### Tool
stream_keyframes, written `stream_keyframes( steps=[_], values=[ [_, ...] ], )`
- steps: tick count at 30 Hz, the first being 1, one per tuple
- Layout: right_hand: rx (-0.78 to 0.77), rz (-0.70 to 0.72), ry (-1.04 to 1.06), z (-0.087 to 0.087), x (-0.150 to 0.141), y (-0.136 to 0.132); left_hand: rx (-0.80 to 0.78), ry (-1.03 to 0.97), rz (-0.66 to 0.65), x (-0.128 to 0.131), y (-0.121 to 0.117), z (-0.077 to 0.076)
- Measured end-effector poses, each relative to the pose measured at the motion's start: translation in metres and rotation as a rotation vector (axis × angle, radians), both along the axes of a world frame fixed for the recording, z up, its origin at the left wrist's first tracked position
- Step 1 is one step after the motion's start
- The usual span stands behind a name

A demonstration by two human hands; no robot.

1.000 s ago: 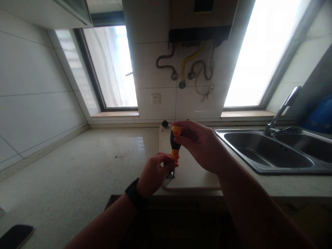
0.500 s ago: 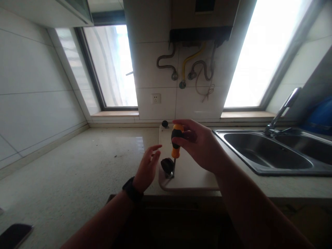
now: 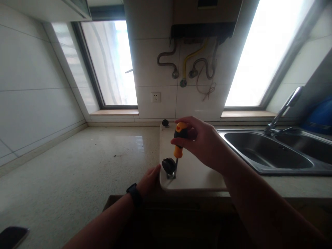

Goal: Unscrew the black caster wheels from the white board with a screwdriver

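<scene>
My right hand (image 3: 198, 140) is closed around the orange-and-black handle of a screwdriver (image 3: 178, 141). Its shaft points down to the metal mounting plate of a black caster wheel (image 3: 168, 166), where the tip meets the plate's right side. That caster sits at the near left corner of a white board (image 3: 197, 176) with rounded corners, lying on the counter. At the board's left edge, my left hand (image 3: 149, 180) grips the rim, its fingers partly hidden. A second black caster (image 3: 165, 122) stands at the far left corner.
A steel double sink (image 3: 267, 148) with a faucet (image 3: 284, 110) is set into the counter (image 3: 77, 166) on the right. A dark flat object (image 3: 12, 237) lies at the lower left. Pipes and a wall socket (image 3: 156, 97) are behind the board.
My left hand has come down from beside the caster, where its fingers were spread, onto the board's left edge. The screwdriver handle has tilted slightly to the right; its tip remains at the plate.
</scene>
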State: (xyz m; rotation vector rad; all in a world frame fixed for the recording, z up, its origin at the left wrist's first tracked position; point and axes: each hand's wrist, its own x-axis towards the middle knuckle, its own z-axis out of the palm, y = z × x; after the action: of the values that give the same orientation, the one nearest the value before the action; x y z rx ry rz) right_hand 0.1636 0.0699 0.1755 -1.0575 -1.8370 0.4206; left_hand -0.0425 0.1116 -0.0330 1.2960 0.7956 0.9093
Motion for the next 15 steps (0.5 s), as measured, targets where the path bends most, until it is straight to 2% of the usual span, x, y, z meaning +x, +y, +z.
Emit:
stream_keyframes(
  steps=[3,5,10,12,15],
  values=[
    [-0.06,0.168,0.001,0.004,0.007,0.001,-0.006,0.075,0.055,-0.003,0.003,-0.008],
    [-0.045,0.234,-0.043,0.006,0.009,0.003,0.001,0.102,0.073,-0.003,0.004,-0.012],
    [0.131,0.034,-0.253,0.012,0.005,0.007,0.01,0.074,0.055,0.0,0.003,-0.012],
    [0.199,0.004,-0.305,0.018,0.003,0.008,0.016,0.078,0.043,0.0,0.002,-0.01],
    [0.165,0.003,-0.342,0.03,0.005,0.009,0.049,0.091,0.044,-0.001,0.002,-0.009]
  ],
)
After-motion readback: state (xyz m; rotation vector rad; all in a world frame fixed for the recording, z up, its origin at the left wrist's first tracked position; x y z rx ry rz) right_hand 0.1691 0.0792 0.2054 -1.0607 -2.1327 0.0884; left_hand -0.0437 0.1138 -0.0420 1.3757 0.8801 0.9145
